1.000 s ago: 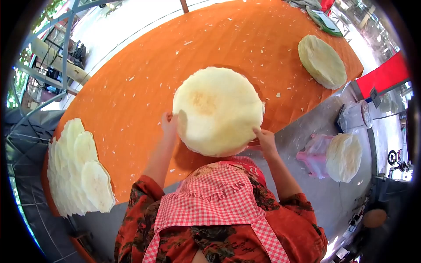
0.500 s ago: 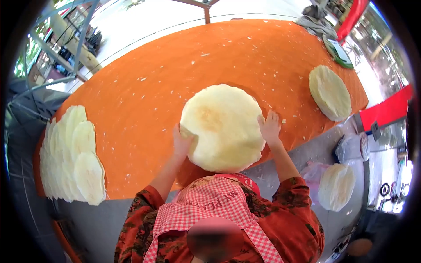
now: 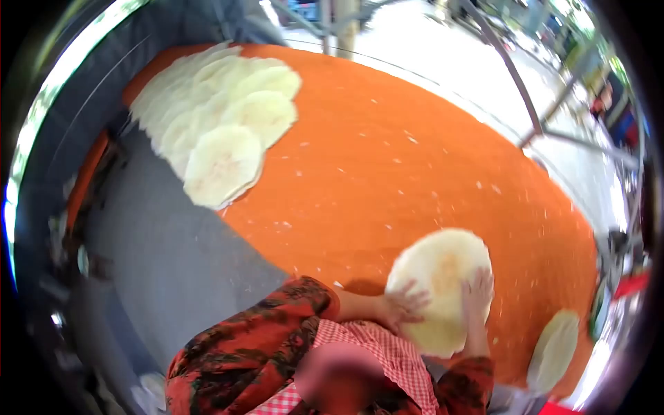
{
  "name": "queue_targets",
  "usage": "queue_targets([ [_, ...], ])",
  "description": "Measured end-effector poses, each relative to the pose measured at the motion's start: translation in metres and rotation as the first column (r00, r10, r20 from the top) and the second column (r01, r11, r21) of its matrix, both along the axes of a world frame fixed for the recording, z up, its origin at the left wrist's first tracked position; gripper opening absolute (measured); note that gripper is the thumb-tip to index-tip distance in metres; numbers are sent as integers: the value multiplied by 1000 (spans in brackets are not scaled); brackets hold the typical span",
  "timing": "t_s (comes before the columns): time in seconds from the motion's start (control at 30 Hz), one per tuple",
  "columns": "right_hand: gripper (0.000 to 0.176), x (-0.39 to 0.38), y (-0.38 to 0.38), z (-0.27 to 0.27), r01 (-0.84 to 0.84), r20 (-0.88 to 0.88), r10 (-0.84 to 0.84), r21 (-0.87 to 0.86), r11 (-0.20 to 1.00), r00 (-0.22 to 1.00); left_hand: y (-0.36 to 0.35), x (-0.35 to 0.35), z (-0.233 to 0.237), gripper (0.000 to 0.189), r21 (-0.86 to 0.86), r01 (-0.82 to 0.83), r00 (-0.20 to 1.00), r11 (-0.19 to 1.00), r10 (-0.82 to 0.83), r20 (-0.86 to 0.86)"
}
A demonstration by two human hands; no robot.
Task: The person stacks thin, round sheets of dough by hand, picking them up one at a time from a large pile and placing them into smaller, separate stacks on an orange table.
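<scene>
The left hand [image 3: 404, 304] lay palm down, fingers spread, forearm bare below a red floral sleeve. The right hand [image 3: 477, 290] lay flat just beside it, fingers extended forward.

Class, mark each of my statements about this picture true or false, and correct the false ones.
1. The left hand and the right hand both lie on a round flatbread. True.
2. Overlapping flatbreads are fanned out at the upper-left edge of the cloth. True.
3. The cloth is blue. False: it is orange.
4. The right hand is clenched in a fist. False: its fingers are spread flat on the flatbread.
</scene>
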State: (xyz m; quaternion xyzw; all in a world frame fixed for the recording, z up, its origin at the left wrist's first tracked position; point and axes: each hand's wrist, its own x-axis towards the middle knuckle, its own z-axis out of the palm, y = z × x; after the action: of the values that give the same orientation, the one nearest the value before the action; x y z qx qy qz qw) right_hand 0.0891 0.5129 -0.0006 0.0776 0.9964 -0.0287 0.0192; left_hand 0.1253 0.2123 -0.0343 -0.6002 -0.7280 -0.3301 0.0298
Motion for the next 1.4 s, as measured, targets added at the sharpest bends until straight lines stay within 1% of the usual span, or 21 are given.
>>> queue_targets([
  [0.03, 73, -1, -1, 5, 14, 53, -15, 35, 999, 998, -7, -2, 16, 74, -97, 49, 997, 994, -43, 58],
  [0.1, 73, -5, -11, 24, 40, 176, -51, 68, 997, 983, -27, -5, 36, 63, -57, 10, 1000, 998, -10, 2],
  [0.2, 64, -15, -14, 33, 48, 165, -77, 177, 983, 983, -109, -4, 56, 43, 157, -287, 845, 945, 173, 506],
  [0.23, 60, -20, -37, 44, 31, 47, -36, 103, 994, 998, -157, -11, 52, 35, -109, -364, 870, 925, 379, 315],
  [0.27, 57, -20, -63, 58, 8, -72, -6, 26, 1000, 997, -208, -11, 39, 28, -352, -458, 856, 816, 512, 76],
  [0.3, 53, -23, -85, 68, -19, -190, 9, -49, 999, 982, -257, 11, 17, 24, -124, -852, 288, 509, 653, 700],
  [0.33, 46, -31, -103, 28, -96, -367, 15, -205, 974, 930, -308, 21, -16, 25, -6, -989, 99, 146, 699, 708],
  [0.37, 42, -36, -146, 1, -172, -296, -90, -749, 639, 951, -368, 26, 10, 26, -292, -956, -280, -18, 345, 896],
  [0.4, 39, -40, -192, -23, -153, -162, -217, -987, 54, 963, -422, 28, -25, 29, -140, -931, -252, -338, 317, 914],
  [0.43, 33, -51, -298, -24, -462, -299, 355, -647, 607, 886, -518, 34, -21, 33, -311, -862, -363, -401, 59, 930],
  [0.47, 28, -50, -372, 5, -652, -355, 547, -445, 615, 758, -554, 35, -23, 31, -293, -845, -328, -448, 2, 945],
  [0.5, 25, -56, -432, 8, -685, -345, 599, -474, 553, 722, -577, 30, -19, 28, -229, -841, -228, -490, -63, 972],
  [0.53, 23, -65, -490, 16, -812, -442, 688, -404, 421, 576, -595, 25, -13, 25, -168, -828, -121, -534, -122, 985],
  [0.6, 21, -81, -587, 15, -826, -426, 750, -487, 282, 507, -618, 11, -8, 23, -161, -859, -95, -486, -158, 983],
  [0.67, 23, -99, -672, 19, -905, -542, 761, -403, 137, 357, -625, 6, 5, 20, -160, -887, -64, -432, -229, 971],
  [0.73, 20, -107, -736, 34, -982, -559, 809, -150, 117, 182, -629, 1, 3, 18, -177, -905, -79, -388, -255, 964],
  [0.83, 18, -122, -782, 14, -999, -511, 859, 13, 40, 28, -632, -1, 0, 13, -184, -918, -83, -350, -285, 955],
  [0.93, 13, -130, -793, 2, -995, -233, 968, -73, 75, 90, -625, 2, 2, 10, -184, -931, -85, -314, -304, 949],
  [1.07, 7, -130, -783, -11, -994, -299, 954, -101, -35, -3, -624, -7, 14, 10, -182, -932, -74, -312, -328, 942],
  [1.27, 21, -114, -779, 29, -991, -206, 971, -86, 106, 122, -619, -13, 30, 14, -231, -915, -122, -330, -320, 940],
  [1.4, 43, -95, -795, 52, -971, -416, 880, -158, 178, 229, -621, -25, 41, 20, -261, -905, -151, -335, -321, 935],
])
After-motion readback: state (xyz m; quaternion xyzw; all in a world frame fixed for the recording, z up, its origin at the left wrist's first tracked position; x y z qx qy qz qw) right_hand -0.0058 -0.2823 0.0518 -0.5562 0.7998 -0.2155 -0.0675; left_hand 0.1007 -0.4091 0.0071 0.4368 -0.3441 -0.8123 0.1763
